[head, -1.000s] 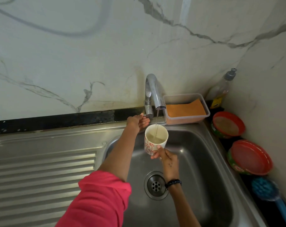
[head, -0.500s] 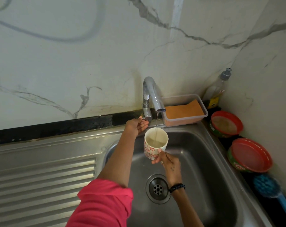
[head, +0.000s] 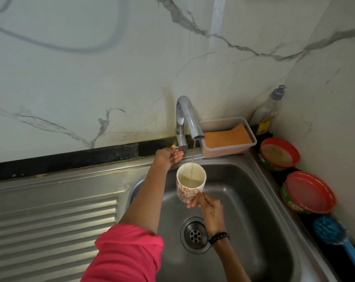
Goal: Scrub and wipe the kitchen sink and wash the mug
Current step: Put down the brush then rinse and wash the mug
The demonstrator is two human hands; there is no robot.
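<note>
Nearest, at the bottom of the view, the person's bright pink sleeve (head: 129, 253) covers the left upper arm, and the bare forearm reaches forward over the stainless steel kitchen sink (head: 260, 210). Beside it to the left lies the ribbed steel draining board (head: 50, 224). On the basin floor sits the round metal drain strainer (head: 195, 235), just left of the right wrist, which wears a black beaded bracelet (head: 219, 238).

Further in, the right hand (head: 208, 206) grips the white cylindrical mug with a red flower pattern (head: 189, 183) by its near side, thumb on the wall and fingers curled round underneath. The mug is held upright above the basin, partly filled with cloudy water. A thin stream of water (head: 193, 157) falls into it from the curved chrome tap (head: 187, 119).

Beyond the mug, the left hand (head: 169, 157) reaches to the base of the tap, its fingers loosely extended and the fingertips touching the tap's knob.

Along the right ledge lie a blue-bristled scrubbing brush (head: 331, 231), then two round red-rimmed tubs (head: 308, 192) (head: 279, 153). At the back stand a clear rectangular plastic tray holding an orange sponge cloth (head: 227, 137) and a clear bottle with a grey cap (head: 269, 110), against the white marble wall (head: 91, 68).
</note>
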